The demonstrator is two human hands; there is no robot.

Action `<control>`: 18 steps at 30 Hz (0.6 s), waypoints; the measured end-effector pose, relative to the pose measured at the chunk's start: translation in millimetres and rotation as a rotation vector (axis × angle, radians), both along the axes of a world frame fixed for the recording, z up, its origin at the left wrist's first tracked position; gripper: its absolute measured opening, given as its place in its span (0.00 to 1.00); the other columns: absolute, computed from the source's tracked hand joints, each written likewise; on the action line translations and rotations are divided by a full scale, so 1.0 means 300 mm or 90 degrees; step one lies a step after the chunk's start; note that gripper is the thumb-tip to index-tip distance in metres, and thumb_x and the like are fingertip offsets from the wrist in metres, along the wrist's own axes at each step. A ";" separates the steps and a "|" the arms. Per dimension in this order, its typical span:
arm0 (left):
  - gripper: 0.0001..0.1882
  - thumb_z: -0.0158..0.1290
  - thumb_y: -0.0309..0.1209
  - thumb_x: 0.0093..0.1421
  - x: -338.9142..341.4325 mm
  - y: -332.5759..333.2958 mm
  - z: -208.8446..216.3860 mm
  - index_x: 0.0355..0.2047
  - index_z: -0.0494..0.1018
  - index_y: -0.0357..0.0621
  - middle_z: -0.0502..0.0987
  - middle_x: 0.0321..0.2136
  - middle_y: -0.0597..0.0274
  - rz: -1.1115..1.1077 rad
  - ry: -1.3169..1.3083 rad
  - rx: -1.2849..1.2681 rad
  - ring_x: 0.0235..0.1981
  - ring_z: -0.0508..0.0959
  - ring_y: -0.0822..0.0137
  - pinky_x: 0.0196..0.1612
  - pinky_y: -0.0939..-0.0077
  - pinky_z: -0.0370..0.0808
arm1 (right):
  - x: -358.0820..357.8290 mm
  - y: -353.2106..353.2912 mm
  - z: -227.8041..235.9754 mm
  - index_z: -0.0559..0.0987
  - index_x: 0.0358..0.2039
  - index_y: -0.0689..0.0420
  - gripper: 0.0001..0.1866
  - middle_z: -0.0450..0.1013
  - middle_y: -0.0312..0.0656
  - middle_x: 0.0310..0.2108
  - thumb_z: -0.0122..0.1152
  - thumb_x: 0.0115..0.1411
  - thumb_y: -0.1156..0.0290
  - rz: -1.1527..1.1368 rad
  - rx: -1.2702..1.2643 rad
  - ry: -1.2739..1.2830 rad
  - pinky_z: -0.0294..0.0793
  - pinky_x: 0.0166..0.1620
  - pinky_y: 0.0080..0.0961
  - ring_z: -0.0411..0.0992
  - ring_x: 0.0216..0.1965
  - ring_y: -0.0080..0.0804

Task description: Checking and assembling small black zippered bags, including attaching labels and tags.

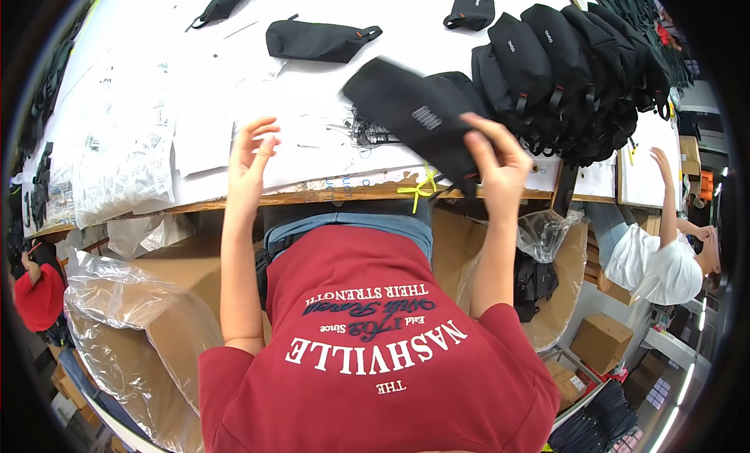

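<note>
My right hand [502,158] grips the edge of a black fabric pouch [414,109] with a small light print. The pouch is tilted above the white table and a little blurred. My left hand [251,152] is raised over the table's near edge, fingers loosely bent and apart, holding nothing. Beneath the pouch lies a small tangle of thin black cords [371,131]. Just to its right stands a pile of similar black pouches [539,55] with loop tabs. Another black pouch [320,41] lies farther back.
Clear plastic bags [125,140] with printed slips cover the table's left side. A yellow ribbon [419,189] hangs at the wooden front edge. Cardboard boxes lined with plastic [148,328] stand below. A co-worker in white [656,262] is at the right, another in red [39,293] at the left.
</note>
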State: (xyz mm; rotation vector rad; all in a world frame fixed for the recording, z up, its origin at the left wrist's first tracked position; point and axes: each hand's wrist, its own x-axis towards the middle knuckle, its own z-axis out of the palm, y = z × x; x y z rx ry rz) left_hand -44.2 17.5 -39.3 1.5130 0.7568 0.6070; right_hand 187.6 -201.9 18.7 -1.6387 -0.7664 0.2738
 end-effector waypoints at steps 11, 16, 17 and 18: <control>0.35 0.57 0.46 0.53 -0.120 0.155 -0.172 0.57 0.60 0.46 0.58 0.56 0.45 0.130 0.499 0.529 0.58 0.56 0.47 0.58 0.51 0.54 | 0.150 -0.073 -0.061 0.78 0.45 0.46 0.18 0.66 0.39 0.47 0.64 0.51 0.67 -0.379 -0.258 -0.566 0.57 0.54 0.36 0.61 0.50 0.38; 0.44 0.60 0.53 0.48 -0.165 0.224 -0.192 0.60 0.57 0.47 0.52 0.60 0.39 0.238 0.556 0.559 0.62 0.51 0.44 0.61 0.48 0.48 | -0.002 0.085 -0.078 0.79 0.33 0.51 0.09 0.69 0.38 0.34 0.64 0.48 0.71 -0.119 -0.159 -0.450 0.62 0.45 0.31 0.64 0.40 0.36; 0.44 0.60 0.53 0.48 -0.166 0.240 -0.192 0.60 0.57 0.47 0.52 0.60 0.39 0.237 0.555 0.560 0.62 0.51 0.44 0.61 0.48 0.48 | -0.034 0.131 -0.119 0.79 0.30 0.52 0.08 0.69 0.38 0.31 0.65 0.47 0.71 -0.033 -0.160 -0.394 0.63 0.44 0.31 0.64 0.39 0.36; 0.44 0.60 0.53 0.47 -0.168 0.254 -0.185 0.60 0.57 0.46 0.53 0.60 0.40 0.218 0.549 0.524 0.61 0.52 0.44 0.60 0.49 0.49 | -0.064 0.182 -0.152 0.78 0.29 0.52 0.07 0.68 0.39 0.31 0.64 0.47 0.70 0.029 -0.172 -0.398 0.64 0.43 0.31 0.65 0.38 0.36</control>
